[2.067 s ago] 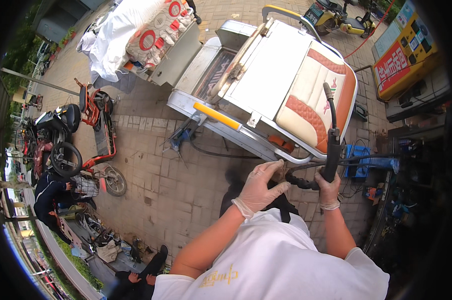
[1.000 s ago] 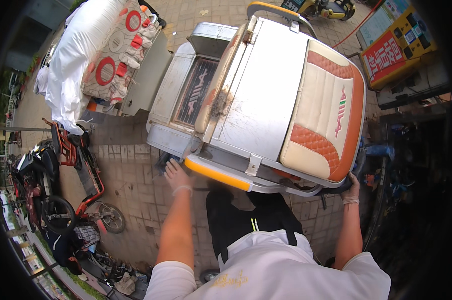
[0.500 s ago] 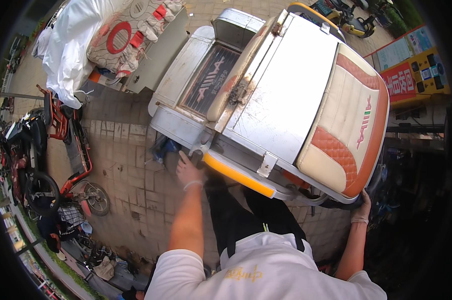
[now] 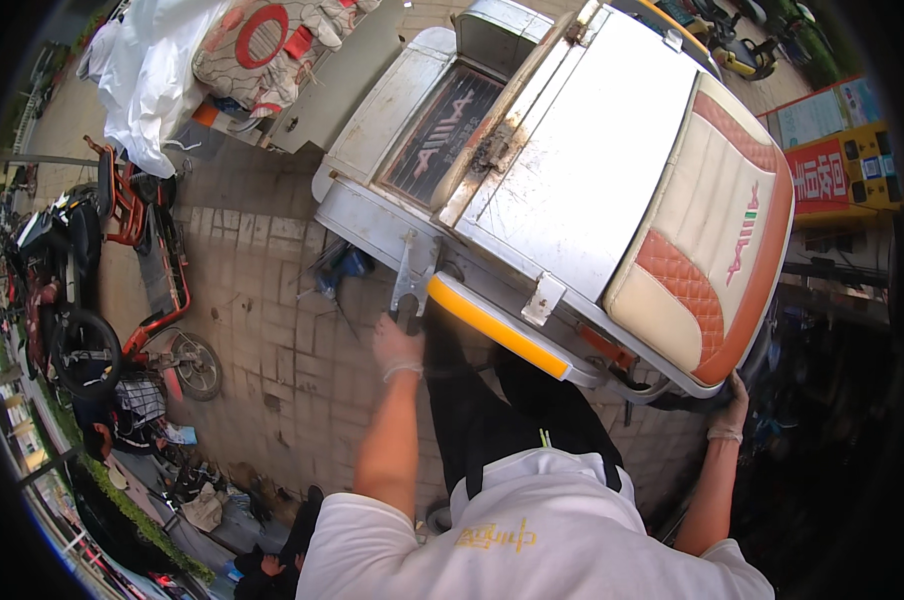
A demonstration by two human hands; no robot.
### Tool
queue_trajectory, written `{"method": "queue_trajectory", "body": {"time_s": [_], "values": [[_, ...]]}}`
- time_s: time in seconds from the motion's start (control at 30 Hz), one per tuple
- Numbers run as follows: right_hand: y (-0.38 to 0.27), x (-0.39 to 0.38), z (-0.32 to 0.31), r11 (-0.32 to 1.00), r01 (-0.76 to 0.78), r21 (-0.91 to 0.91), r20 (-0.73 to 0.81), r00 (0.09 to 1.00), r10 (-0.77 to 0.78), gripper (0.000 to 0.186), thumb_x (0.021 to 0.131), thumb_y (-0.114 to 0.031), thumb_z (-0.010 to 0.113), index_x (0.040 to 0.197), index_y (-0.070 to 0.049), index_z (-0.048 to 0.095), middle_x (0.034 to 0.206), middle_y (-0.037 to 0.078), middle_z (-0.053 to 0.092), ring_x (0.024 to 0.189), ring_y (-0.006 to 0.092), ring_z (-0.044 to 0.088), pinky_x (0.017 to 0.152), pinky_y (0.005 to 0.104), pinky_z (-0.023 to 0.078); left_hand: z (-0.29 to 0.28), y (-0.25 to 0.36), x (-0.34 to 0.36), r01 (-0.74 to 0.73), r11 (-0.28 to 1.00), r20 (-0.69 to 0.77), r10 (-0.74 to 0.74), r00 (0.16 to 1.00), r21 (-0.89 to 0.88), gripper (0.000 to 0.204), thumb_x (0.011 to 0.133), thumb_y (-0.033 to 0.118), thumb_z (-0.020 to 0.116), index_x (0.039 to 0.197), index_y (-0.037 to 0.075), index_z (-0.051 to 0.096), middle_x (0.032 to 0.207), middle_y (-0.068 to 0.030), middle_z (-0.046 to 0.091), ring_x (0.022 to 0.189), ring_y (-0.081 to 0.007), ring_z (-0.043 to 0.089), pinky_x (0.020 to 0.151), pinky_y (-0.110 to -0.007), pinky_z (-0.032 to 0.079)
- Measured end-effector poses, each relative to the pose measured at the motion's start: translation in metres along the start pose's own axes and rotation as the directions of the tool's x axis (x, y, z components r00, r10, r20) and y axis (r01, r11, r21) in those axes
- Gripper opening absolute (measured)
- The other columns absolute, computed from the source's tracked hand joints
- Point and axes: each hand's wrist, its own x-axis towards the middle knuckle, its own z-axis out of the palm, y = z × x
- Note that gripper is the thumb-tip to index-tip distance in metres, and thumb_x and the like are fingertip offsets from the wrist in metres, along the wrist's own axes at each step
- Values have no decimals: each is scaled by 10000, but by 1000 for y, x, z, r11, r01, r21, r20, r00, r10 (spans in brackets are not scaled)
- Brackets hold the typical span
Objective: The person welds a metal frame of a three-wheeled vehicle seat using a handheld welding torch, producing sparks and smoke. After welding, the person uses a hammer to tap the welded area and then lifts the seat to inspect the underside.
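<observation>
In front of me stands a small vehicle with a silver metal body (image 4: 572, 140) and a cream-and-brown quilted seat (image 4: 672, 290). My left hand (image 4: 399, 348), in a thin clear glove, is closed around the dark end of a flat grey metal lever (image 4: 409, 280). This lever sticks out beside the yellow-edged fender (image 4: 497, 325). At the seat's near right corner, my right hand (image 4: 734, 412), also gloved, grips the edge of the body. Its fingertips are partly hidden behind that corner.
On the left, a red-framed electric bike (image 4: 159, 300) stands on the brick paving (image 4: 262, 350). White sheeting (image 4: 162, 95) and a patterned cushion (image 4: 257, 50) lie at the back left. A yellow-and-red sign (image 4: 842, 180) stands at the right. Another person (image 4: 282, 560) is low at the bottom left.
My left index finger was stretched out and is now curled in with the others at the lever. The whole view has shifted slightly; my right hand keeps its place on the corner.
</observation>
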Motion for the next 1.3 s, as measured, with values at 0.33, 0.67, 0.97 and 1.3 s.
{"method": "queue_trajectory", "body": {"time_s": [0.33,0.67,0.97,1.3], "values": [[-9,-19,22,985,130,-114,17,991,-129,362,941,-173,710,1248,18,703,1228,93,732,1132,234,693,1042,391,537,-75,-11,-116,181,972,-80,-194,978,-152,1011,611,394,929,1367,-77,451,1277,-288,564,1229,-468,535,1036,-552,459],[-12,-27,48,974,169,-150,-15,985,-173,328,901,-107,753,1190,47,722,1155,94,748,1026,208,720,964,346,562,-119,0,-163,-41,994,-95,31,995,-102,1248,621,389,943,1557,-50,243,1475,-327,420,1378,-483,407,1160,-566,350],[-26,-44,68,975,156,-158,70,987,-147,357,914,-152,753,1211,43,713,1170,92,744,1050,203,716,981,356,560,-37,3,-121,165,986,29,-166,986,23,1247,616,539,902,1537,-64,317,1311,-279,567,1254,-419,542,1059,-485,462],[-32,-38,57,979,121,-165,113,988,-103,363,934,-146,717,1243,44,702,1232,115,733,1125,235,700,1049,373,531,-5,66,-144,-159,984,259,132,957,84,1270,637,504,902,1590,-35,259,1302,-220,546,1217,-392,520,1050,-438,475]]}}
